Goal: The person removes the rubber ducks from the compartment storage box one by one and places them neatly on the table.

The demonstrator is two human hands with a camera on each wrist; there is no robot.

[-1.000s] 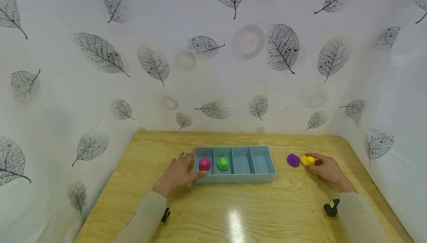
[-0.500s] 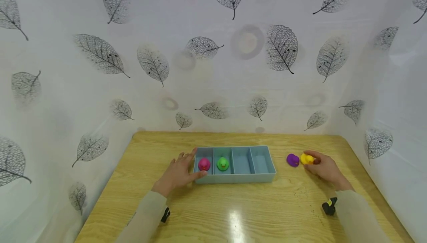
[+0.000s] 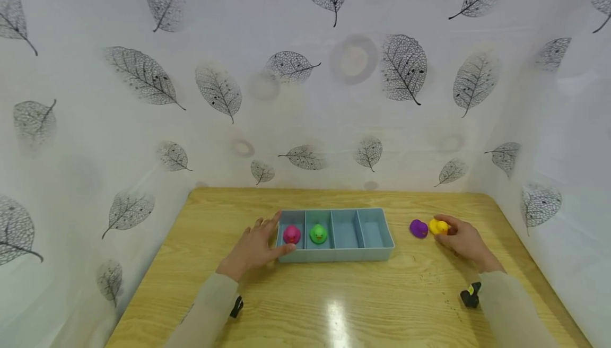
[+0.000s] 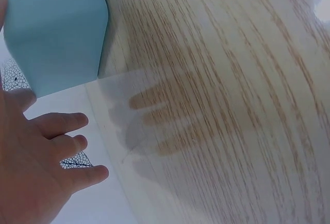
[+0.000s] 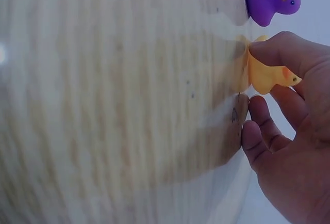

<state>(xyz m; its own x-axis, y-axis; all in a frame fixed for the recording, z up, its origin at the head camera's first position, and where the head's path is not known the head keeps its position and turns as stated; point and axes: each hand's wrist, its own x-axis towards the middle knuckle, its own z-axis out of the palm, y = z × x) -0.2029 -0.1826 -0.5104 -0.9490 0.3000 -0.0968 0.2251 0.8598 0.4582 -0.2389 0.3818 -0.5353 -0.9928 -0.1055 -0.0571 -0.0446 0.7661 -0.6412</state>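
The right hand point(image 3: 465, 241) pinches the yellow duck point(image 3: 436, 226) on the tabletop point(image 3: 353, 295). The purple duck point(image 3: 418, 228) sits just beside it, between it and the tray point(image 3: 336, 255). The left hand point(image 3: 253, 250), fingers spread, touches the tray's left end. Pink duck point(image 3: 291, 234): leftmost compartment; green duck point(image 3: 318, 234): second. Curtain point(image 3: 296, 109): behind.

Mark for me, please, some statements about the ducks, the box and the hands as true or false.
1. The right hand grips the yellow rubber duck. True.
2. The purple rubber duck lies on the table, outside the four-compartment box. True.
3. The box holds three ducks. False: it holds two.
4. The pink rubber duck and green rubber duck occupy neighbouring compartments. True.
5. Both hands touch the box. False: only the left hand does.
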